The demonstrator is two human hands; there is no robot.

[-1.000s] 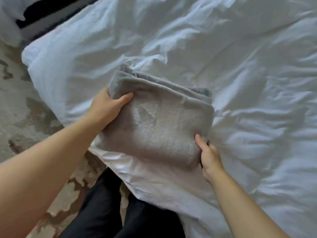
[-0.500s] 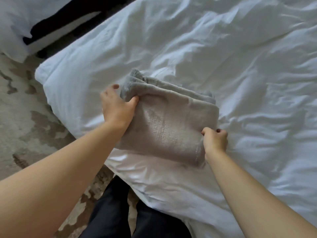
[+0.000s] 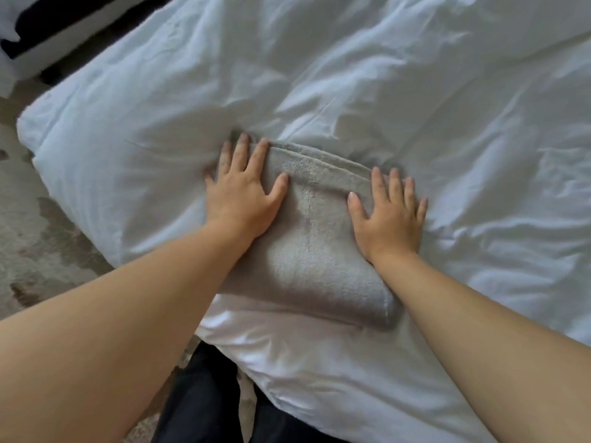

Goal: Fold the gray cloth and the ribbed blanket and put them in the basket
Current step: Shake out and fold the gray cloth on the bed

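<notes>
Head view, looking down over both bare forearms: the gray cloth (image 3: pixel 313 251) lies folded into a thick, roughly rectangular bundle on the white duvet (image 3: pixel 415 107), close to the duvet's near-left corner and just beyond the person's legs. Stacked layers show along the cloth's far edge, and its near-right corner is a rounded fold. The left hand (image 3: pixel 244 199) lies flat on the far-left corner of the cloth, fingers straight and spread, grasping nothing; its thumb points right across the plush surface, while the outer fingers reach past the cloth's left edge onto the bedding. The right hand (image 3: pixel 388 219) is likewise released and flat, palm down on the far-right part of the cloth, its fingertips at the far folded edge and its thumb angled toward the left hand. A bare strip of cloth shows between the two hands, which are apart. The duvet is heavily creased and dips around the hands. To the left, a patterned carpet (image 3: pixel 38 251) in beige and brown covers the floor. Dark trousers (image 3: pixel 198 394) show at the near edge between the forearms. At the far left corner sits a white and black object (image 3: pixel 32 36), too cropped to identify.
</notes>
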